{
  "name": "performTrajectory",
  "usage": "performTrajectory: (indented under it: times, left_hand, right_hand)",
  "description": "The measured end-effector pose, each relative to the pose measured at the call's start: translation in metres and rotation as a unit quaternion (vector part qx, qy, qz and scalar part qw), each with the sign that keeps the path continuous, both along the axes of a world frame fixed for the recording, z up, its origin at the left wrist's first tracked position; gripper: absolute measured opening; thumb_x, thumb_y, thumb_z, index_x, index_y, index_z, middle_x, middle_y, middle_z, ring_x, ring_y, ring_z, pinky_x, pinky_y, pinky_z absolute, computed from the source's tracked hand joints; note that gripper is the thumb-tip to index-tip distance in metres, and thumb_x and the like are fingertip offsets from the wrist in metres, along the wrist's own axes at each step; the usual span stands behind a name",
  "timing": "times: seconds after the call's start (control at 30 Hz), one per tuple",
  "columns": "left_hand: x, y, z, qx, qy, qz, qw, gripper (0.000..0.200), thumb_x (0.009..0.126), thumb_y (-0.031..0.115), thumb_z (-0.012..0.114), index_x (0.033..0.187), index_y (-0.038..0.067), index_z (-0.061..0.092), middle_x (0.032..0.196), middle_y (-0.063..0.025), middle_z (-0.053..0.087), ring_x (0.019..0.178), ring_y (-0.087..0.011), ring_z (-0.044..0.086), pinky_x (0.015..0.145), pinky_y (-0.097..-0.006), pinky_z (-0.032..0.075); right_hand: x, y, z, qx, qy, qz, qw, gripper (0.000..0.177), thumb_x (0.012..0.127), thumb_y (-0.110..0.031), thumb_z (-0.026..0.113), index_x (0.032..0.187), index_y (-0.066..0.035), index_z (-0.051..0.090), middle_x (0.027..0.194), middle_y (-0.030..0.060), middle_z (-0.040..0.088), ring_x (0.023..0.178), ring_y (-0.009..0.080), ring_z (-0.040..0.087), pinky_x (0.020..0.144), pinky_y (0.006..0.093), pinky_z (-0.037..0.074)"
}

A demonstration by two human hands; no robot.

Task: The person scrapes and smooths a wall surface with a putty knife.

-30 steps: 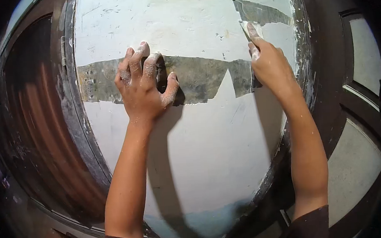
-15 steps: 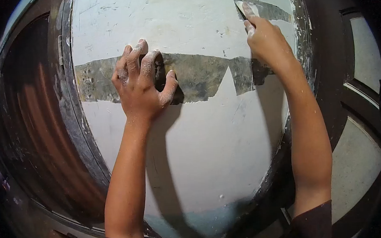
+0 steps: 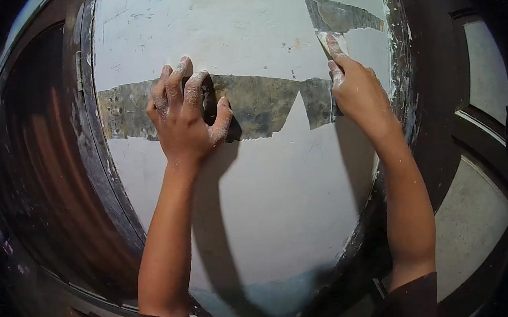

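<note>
My left hand (image 3: 185, 119) is at the white painted wall (image 3: 256, 199), its fingers apart and bent, tips against the surface. White powder coats those fingers. Under that hand runs a wide bare grey band (image 3: 256, 103) with ragged edges and a pointed notch of white on its right. My right hand (image 3: 361, 88) is shut on a scraper (image 3: 323, 42), index finger stretched along it; the blade is mostly hidden. The scraper is just below a smaller bare grey patch (image 3: 344, 16) at the upper right. Dark shadow fills the gap between my left thumb and index finger.
A worn wooden frame (image 3: 91, 110) with flaking paint borders the wall on the left, beside a dark brown panel (image 3: 44, 154). Flaked dark trim (image 3: 401, 50) edges the right side. Farther right stands a dark frame with pale panels (image 3: 473, 226).
My right hand and the scraper have moved down, uncovering the left part of the upper grey patch. My left hand stays in nearly the same place on the wall.
</note>
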State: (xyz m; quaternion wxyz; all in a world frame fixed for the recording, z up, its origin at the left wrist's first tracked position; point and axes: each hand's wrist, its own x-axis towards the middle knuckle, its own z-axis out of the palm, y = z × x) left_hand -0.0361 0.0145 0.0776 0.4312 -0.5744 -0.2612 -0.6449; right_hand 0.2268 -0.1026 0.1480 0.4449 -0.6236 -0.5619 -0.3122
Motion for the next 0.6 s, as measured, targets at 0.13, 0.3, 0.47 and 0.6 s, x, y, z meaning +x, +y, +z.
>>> performTrajectory:
  times: [0.13, 0.3, 0.47, 0.6]
  left_hand:
    - [0.001, 0.000, -0.001, -0.016, -0.006, 0.002, 1.000, 0.055, 0.081, 0.037, 0.075, 0.132, 0.020, 0.063, 0.152, -0.0038, 0.051, 0.147, -0.0292, 0.039, 0.114, -0.0467, 0.026]
    - [-0.001, -0.001, -0.001, -0.017, 0.001, 0.008, 1.000, 0.054, 0.082, 0.038, 0.073, 0.132, 0.019, 0.063, 0.152, -0.0054, 0.051, 0.147, -0.0299, 0.039, 0.114, -0.0467, 0.025]
    - [-0.001, -0.001, 0.000, -0.014, 0.001, 0.001, 1.000, 0.054, 0.082, 0.037, 0.073, 0.132, 0.019, 0.062, 0.151, -0.0057, 0.051, 0.147, -0.0298, 0.039, 0.114, -0.0468, 0.025]
    - [-0.001, 0.002, 0.000, -0.001, 0.003, 0.001, 1.000, 0.053, 0.082, 0.037, 0.074, 0.130, 0.019, 0.063, 0.151, -0.0055, 0.051, 0.147, -0.0299, 0.039, 0.114, -0.0467, 0.025]
  right_hand:
    - [-0.003, 0.005, 0.008, -0.001, 0.008, -0.014, 1.000, 0.033, 0.102, -0.024, 0.051, 0.125, -0.009, 0.069, 0.114, 0.0273, 0.071, 0.110, 0.0494, 0.066, 0.097, 0.0574, 0.051]
    - [-0.003, 0.014, 0.032, 0.008, -0.005, -0.011, 1.000, 0.036, 0.104, -0.028, 0.049, 0.129, -0.009, 0.067, 0.118, 0.0283, 0.070, 0.114, 0.0499, 0.064, 0.099, 0.0569, 0.049]
    - [-0.012, 0.011, 0.052, 0.005, -0.003, -0.028, 1.000, 0.040, 0.099, -0.021, 0.051, 0.135, -0.010, 0.065, 0.124, 0.0260, 0.069, 0.117, 0.0469, 0.064, 0.102, 0.0538, 0.050]
    - [-0.011, 0.014, 0.061, -0.002, -0.001, -0.017, 1.000, 0.042, 0.097, -0.018, 0.051, 0.136, -0.011, 0.065, 0.125, 0.0256, 0.069, 0.118, 0.0456, 0.064, 0.103, 0.0528, 0.050]
